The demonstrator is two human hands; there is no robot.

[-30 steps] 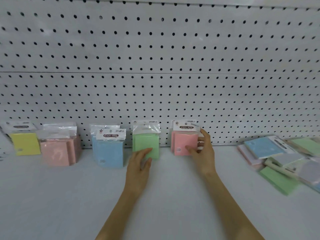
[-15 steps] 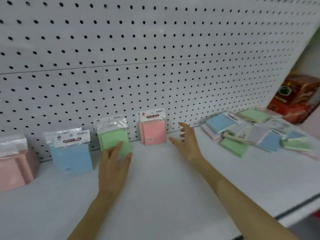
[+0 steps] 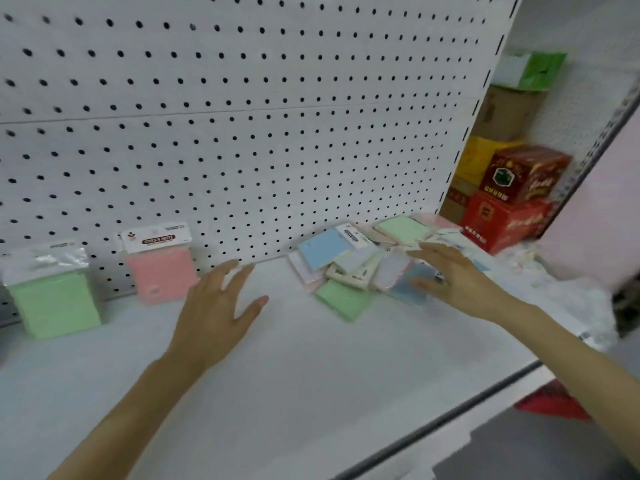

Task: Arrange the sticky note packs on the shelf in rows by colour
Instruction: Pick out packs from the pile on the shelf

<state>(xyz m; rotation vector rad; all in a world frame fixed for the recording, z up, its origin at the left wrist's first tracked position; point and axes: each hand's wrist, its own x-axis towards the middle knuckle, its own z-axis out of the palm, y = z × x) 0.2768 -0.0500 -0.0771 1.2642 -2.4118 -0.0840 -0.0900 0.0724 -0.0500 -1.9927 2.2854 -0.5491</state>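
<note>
A green sticky note pack (image 3: pixel 52 299) and a pink pack (image 3: pixel 161 271) stand upright against the pegboard at the left. A loose pile of packs (image 3: pixel 363 261) in blue, green, pink and pale colours lies flat on the white shelf (image 3: pixel 294 375) at the right. My left hand (image 3: pixel 218 306) hovers with spread fingers over the shelf, just right of the pink pack, holding nothing. Over the right side of the pile my right hand (image 3: pixel 453 278) reaches with straight fingers, touching or nearly touching the packs.
The white pegboard (image 3: pixel 242 116) backs the shelf. Red and yellow boxes (image 3: pixel 509 202) are stacked past the shelf's right end. The shelf's front edge (image 3: pixel 450 414) runs diagonally at the lower right.
The view has swung right. My left hand left the green pack and moved right past the pink one. My right hand travelled from near the pink pack to the loose pile.
</note>
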